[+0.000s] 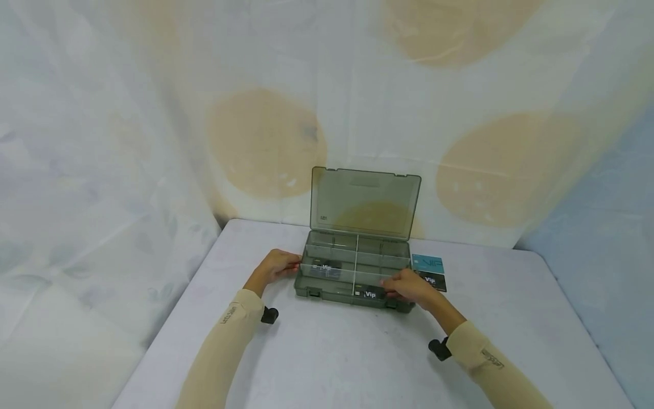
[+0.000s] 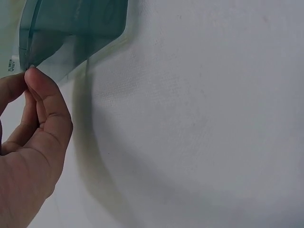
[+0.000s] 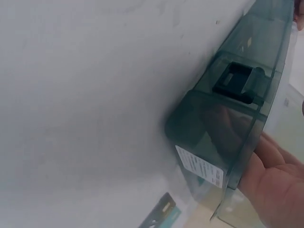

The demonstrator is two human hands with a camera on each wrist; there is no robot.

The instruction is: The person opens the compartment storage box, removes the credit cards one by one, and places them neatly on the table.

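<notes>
Left hand: your left hand [image 1: 275, 267] rests against the left end of the box, fingertips pinching its rim; in the left wrist view the thumb and forefinger [image 2: 45, 95] meet at the edge of the smoky plastic.
Organizer box: the grey see-through box [image 1: 352, 276] sits on the table [image 1: 327, 352] in front of you, towards the far side, between your two hands, lid [image 1: 364, 201] standing up and open at the back.
Left compartment: a dark card [image 1: 325, 268] with white "Vip" lettering lies inside, close to your left fingers.
Front compartment: a second black Vip card [image 1: 372, 293] lies right of the middle divider, just beside your right fingers.
Right hand: your right hand [image 1: 409, 288] reaches over the box's front right corner, fingers curled into the compartment; whether they grip the card there, you cannot tell. The right wrist view shows the front wall and its black latch [image 3: 237, 81].
Outside the box: a teal card [image 1: 428, 263] and a black card [image 1: 434, 280] lie on the table just right of the box.
</notes>
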